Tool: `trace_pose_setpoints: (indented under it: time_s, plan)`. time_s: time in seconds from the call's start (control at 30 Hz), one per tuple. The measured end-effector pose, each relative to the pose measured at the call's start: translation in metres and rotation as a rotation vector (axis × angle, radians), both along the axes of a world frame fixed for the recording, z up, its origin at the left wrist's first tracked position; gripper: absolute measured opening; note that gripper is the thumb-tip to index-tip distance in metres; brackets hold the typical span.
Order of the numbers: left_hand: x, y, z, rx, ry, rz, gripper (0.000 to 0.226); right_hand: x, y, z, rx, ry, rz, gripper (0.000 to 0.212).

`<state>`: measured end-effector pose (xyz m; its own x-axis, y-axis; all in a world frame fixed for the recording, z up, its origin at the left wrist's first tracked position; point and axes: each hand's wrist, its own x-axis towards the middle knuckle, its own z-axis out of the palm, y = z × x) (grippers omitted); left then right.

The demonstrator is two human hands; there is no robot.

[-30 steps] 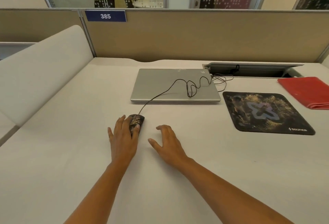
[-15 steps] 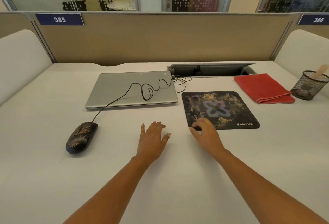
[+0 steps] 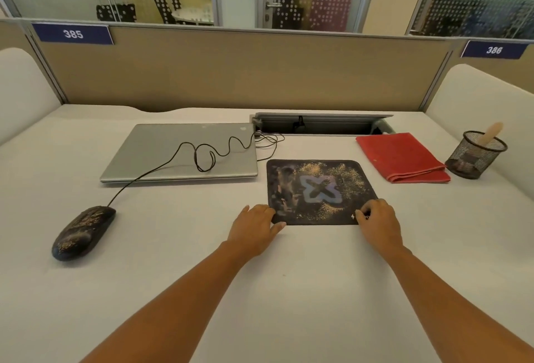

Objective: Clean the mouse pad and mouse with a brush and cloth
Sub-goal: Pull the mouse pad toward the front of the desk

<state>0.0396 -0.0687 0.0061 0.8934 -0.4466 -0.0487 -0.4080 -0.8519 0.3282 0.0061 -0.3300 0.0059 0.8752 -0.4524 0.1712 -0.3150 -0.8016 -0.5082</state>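
Left hand grip: left hand point(image 3: 254, 229) lies at the near left corner of the mouse pad point(image 3: 319, 192), fingers close together and touching the corner's edge; whether they pinch it cannot be told.
Right hand grip: right hand point(image 3: 378, 225) rests on the near right corner of the pad, fingers curled narrow over the corner and hiding the printed logo; a true pinch cannot be told.
Mouse pad: dark, with a pale X figure and yellowish dust scattered across it; lies flat on the surface point(image 3: 289, 290), its long axis running left to right, near edge facing the person.
Mouse: black mouse point(image 3: 82, 232), dust-speckled, well apart to the left; long axis tilted, nose pointing away and to the right, where the cable point(image 3: 202, 154) leaves it.
Cable: loops over the closed silver laptop point(image 3: 161, 154) just left of the pad.
Cloth: folded red cloth point(image 3: 401, 156) behind and right of the pad.
Holder: mesh cup point(image 3: 474, 154) beside the cloth, a pale wooden handle point(image 3: 492, 131) rising from it.
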Motion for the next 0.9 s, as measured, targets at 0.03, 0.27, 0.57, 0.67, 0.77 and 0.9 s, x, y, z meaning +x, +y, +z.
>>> trace_pose_setpoints:
  time_s: [0.03, 0.27, 0.57, 0.67, 0.77, 0.9]
  plan:
    - [0.001, 0.000, 0.000, 0.036, -0.023, -0.009, 0.047, 0.000, -0.001, -0.001, -0.015, 0.002, 0.015, 0.014]
    - [0.001, -0.006, 0.005, 0.148, -0.072, 0.011, 0.049, -0.003, 0.000, 0.000, -0.038, -0.001, 0.043, 0.013]
    - [-0.024, 0.017, 0.004, 0.160, -0.083, 0.040, 0.050, -0.027, 0.023, 0.000, -0.016, -0.043, 0.045, 0.015]
    - [-0.035, 0.035, 0.002, 0.163, -0.099, 0.032, 0.049, -0.040, 0.039, -0.003, 0.001, -0.070, 0.036, 0.015]
    - [-0.047, 0.054, 0.000, 0.160, -0.118, 0.010, 0.048, -0.053, 0.058, -0.005, 0.023, -0.088, 0.007, 0.015]
    - [-0.066, 0.084, -0.002, 0.124, -0.127, 0.002, 0.046, -0.070, 0.089, -0.006, 0.047, -0.113, -0.025, 0.016]
